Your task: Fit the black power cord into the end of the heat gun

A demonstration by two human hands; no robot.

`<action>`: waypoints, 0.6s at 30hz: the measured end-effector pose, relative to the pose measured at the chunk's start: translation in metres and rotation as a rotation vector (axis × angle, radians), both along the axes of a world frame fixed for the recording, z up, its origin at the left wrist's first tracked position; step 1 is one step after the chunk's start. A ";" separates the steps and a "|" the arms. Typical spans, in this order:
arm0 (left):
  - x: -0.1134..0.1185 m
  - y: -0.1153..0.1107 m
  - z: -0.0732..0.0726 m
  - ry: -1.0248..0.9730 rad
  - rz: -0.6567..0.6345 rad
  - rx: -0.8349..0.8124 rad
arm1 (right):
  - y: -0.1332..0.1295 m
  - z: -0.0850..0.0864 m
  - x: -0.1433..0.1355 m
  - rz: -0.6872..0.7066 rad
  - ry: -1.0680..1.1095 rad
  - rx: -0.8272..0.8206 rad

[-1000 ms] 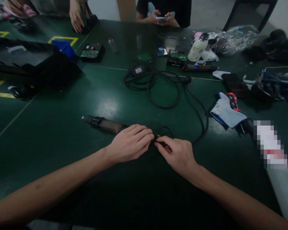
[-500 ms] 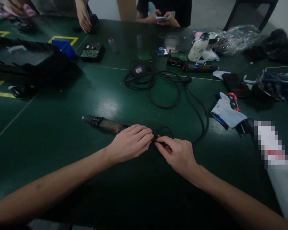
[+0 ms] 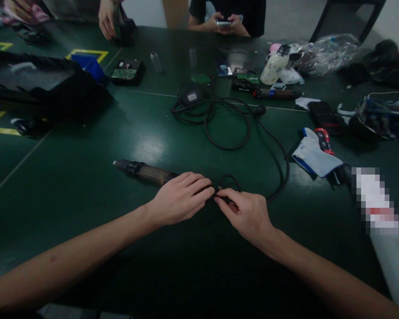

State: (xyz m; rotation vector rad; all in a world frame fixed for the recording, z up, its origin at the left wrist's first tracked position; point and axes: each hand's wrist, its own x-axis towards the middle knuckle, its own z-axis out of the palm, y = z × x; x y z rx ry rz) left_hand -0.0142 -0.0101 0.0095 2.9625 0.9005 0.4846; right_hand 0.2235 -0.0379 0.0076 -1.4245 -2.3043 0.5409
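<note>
A dark electric screwdriver [image 3: 151,173] lies on the green table [image 3: 96,177], its tip pointing left. Over its rear end, my left hand [image 3: 184,197] is wrapped, fingers curled round the body. My right hand [image 3: 248,212] pinches the cable end at the tool's rear, thumb and forefinger close to my left fingertips. The exact joint between plug and tool is small and partly covered. From there a black cable [image 3: 286,177] loops away to the right and back to a black adapter [image 3: 193,95] with a white label.
A black case [image 3: 36,84] stands at the left. Farther back are a circuit-board unit [image 3: 127,72], a bottle [image 3: 274,65] and another screwdriver [image 3: 277,94]. Gloves [image 3: 314,155] lie right. Across the table, a person holds a phone [image 3: 224,23]; another person's hand [image 3: 107,20] is left of them.
My left fingertips have shifted slightly right toward my right hand. The other person's hand at the back left has moved a little left.
</note>
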 end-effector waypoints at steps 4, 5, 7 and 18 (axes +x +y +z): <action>0.002 0.000 0.001 -0.005 0.004 -0.004 | 0.000 -0.001 0.000 -0.002 0.001 0.001; 0.002 0.000 0.001 -0.017 0.008 -0.003 | 0.000 -0.001 0.000 -0.008 0.001 0.007; 0.004 0.001 0.000 -0.045 0.017 0.000 | 0.000 -0.001 0.000 -0.016 0.005 0.018; 0.002 0.001 -0.001 -0.027 0.014 0.003 | 0.000 -0.001 0.000 -0.004 0.002 0.002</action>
